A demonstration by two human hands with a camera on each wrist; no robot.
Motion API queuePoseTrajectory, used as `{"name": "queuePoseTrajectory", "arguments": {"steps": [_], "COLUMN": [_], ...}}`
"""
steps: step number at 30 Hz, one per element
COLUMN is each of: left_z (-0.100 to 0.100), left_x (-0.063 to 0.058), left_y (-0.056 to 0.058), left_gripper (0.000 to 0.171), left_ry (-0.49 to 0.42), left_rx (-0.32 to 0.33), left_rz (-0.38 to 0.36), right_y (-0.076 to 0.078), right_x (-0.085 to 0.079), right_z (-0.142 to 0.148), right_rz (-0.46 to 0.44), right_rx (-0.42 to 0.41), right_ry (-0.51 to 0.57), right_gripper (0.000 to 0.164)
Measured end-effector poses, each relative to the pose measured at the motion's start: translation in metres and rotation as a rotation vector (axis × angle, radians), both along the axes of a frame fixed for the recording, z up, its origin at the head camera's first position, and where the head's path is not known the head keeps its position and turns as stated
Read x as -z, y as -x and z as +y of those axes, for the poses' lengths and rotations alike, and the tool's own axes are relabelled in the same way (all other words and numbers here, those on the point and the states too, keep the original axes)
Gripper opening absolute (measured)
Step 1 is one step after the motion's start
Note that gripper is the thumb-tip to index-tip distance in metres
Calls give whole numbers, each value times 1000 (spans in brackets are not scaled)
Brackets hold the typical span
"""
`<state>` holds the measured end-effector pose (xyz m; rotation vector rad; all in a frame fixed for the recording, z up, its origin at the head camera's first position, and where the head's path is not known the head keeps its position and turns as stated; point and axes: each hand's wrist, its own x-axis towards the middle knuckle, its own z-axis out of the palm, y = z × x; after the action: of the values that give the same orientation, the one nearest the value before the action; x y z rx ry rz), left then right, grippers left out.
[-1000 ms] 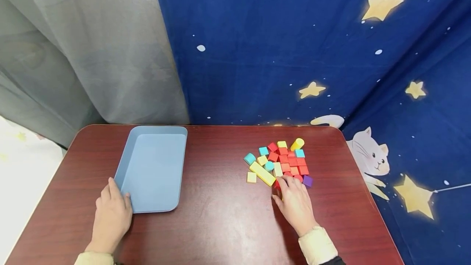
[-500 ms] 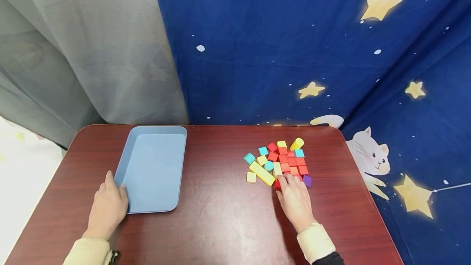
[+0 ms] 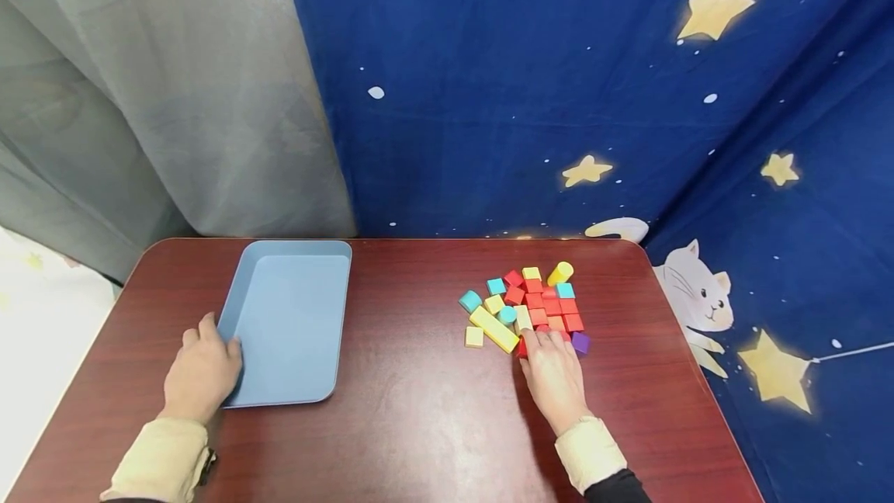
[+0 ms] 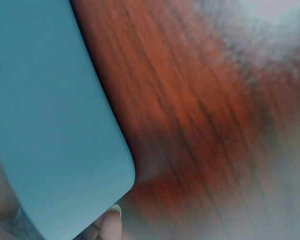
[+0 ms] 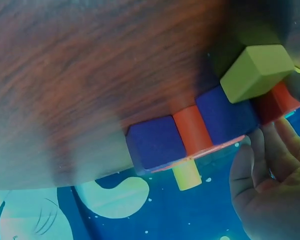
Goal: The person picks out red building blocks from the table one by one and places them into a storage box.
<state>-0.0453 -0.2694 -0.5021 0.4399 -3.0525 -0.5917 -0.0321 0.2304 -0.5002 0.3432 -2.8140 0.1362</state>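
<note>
My left hand (image 3: 202, 371) holds the near left side of a light blue tray (image 3: 289, 332), its fingers outside the wall and its thumb at the rim. In the left wrist view a fingertip (image 4: 110, 224) shows at the corner of the tray wall. My right hand (image 3: 553, 379) reaches over the near edge of a cluster of toy blocks. The right wrist view has its fingers behind a red block (image 5: 277, 102) and a blue-purple block (image 5: 227, 115), with a tilted yellow-green block (image 5: 257, 72) close to the thumb. I cannot tell whether they pinch a block.
Several red blocks (image 3: 552, 307) fill the cluster's middle. A yellow cylinder (image 3: 560, 273) stands at its back, a purple block (image 3: 580, 343) at its right. A long yellow block (image 3: 493, 330) and a small pale block (image 3: 473, 337) lie left. Curtains (image 3: 461, 99) hang behind the table (image 3: 419, 418).
My left hand has slid a little up the tray's left side, more of its sleeve now showing. The right thumb, spread out before, has drawn in toward the fingers and is hidden in the head view.
</note>
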Motion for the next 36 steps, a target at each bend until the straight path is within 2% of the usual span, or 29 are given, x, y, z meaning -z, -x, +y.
{"name": "queuePoseTrajectory", "arguments": {"steps": [8, 14, 21, 27, 36], "left_z": [-2, -8, -13, -11, -11], "left_x": [3, 6, 5, 5, 11], "left_y": [8, 20, 30, 36, 38], "left_gripper": [55, 54, 54, 51, 42], "left_ry": [12, 13, 11, 4, 6], "left_rx": [15, 11, 19, 38, 31], "left_rz": [-44, -68, -106, -141, -98], "right_y": [0, 0, -1, -1, 1], "right_x": [2, 2, 3, 5, 5], "right_z": [2, 2, 1, 1, 0], "right_rz": [22, 38, 26, 33, 57], "right_rx": [1, -7, -1, -2, -6], "right_ry": [4, 23, 46, 48, 43], "right_gripper": [46, 47, 45, 42, 44]}}
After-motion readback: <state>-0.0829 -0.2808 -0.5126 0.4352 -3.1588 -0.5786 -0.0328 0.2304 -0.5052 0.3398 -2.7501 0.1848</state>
